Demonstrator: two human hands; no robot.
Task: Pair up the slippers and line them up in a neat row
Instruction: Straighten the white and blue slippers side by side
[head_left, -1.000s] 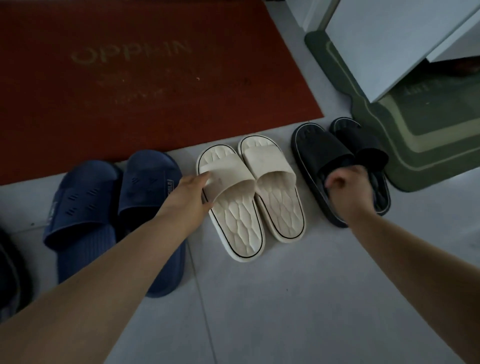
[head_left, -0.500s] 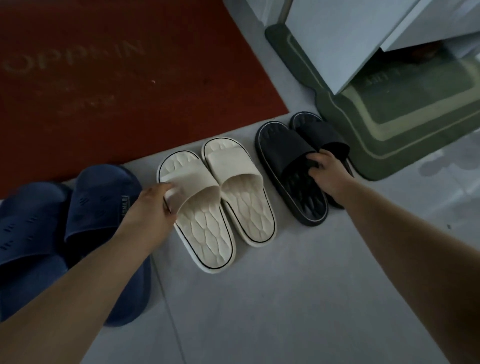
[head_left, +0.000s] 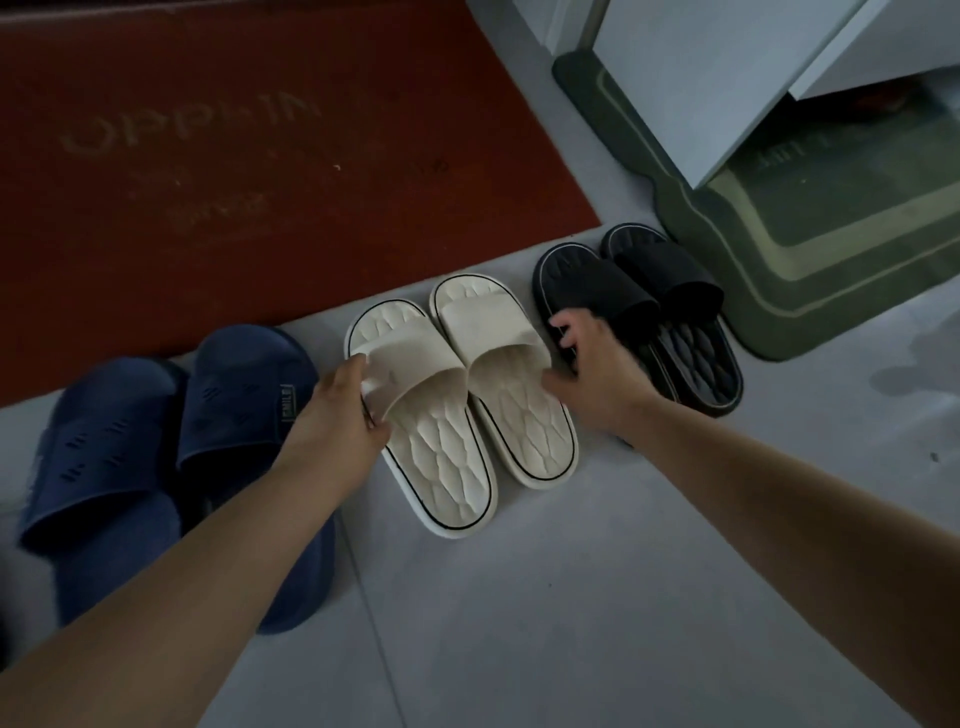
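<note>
Scene: dim view looking down at a grey tiled floor (head_left: 597, 597), two bare forearms reaching fwd toward slippers.
Landmark: cream pair, mid-frame; all places given relative to it.
Cream pair: left cream slipper (head_left: 431, 415) & right cream slipper (head_left: 511, 384) lie side by side, touching along inner edges, toes pointing away from the viewer. Left one sits a bit nearer the viewer than its mate. Quilted footbeds, thin dark line round each sole.
Left hand (head_left: 337, 415): fingers clamped on the outer edge of the left cream slipper's strap, thumb on top.
Right hand (head_left: 592, 374): fingers spread apart, holding nothing; hovers just beside the right cream slipper's outer edge, over the gap to the black pair. Whether it touches either slipper, can't tell.
Black pair (head_left: 649, 312): just right of the cream pair, two slippers close together, same toe direction, set slightly farther back.
Navy pair (head_left: 171, 457): left of the cream pair, side by side, partly hidden under the left forearm; small label on one strap, text unreadable.
Red mat (head_left: 249, 156): beyond the cream pair, faint lettering.
Green mat (head_left: 810, 260): right of the black pair, its edge near the outer black slipper.
White cabinet (head_left: 701, 78): far right & beyond, standing over the green mat.
</note>
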